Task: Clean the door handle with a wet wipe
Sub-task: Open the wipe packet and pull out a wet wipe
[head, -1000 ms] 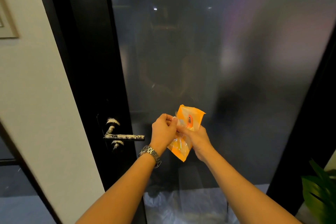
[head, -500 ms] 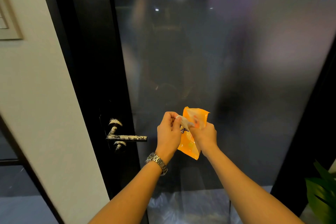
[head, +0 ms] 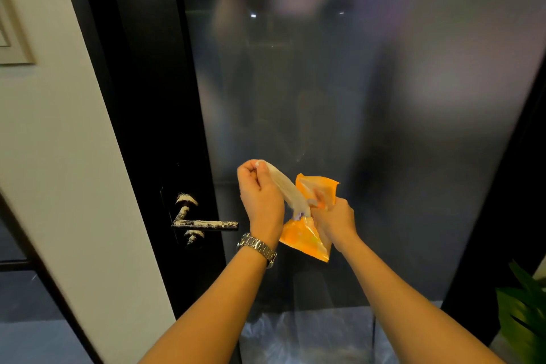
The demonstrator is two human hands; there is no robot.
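A black lever door handle (head: 206,224), speckled with white dirt, sticks out to the right from the dark door frame at lower left. My right hand (head: 335,217) grips an orange wet-wipe packet (head: 307,241) in front of the frosted glass door. My left hand (head: 260,195), with a metal watch on its wrist, pinches the end of a white wet wipe (head: 288,190) that stretches from the packet's opening up and to the left. Both hands are to the right of the handle, apart from it.
The frosted glass door panel (head: 354,97) fills the middle of the view. A white wall (head: 59,142) with a framed plate (head: 11,38) stands at left. Green plant leaves (head: 523,313) show at lower right.
My left hand has moved up and left, drawing the white wipe further out of the orange packet. My right hand still holds the packet.
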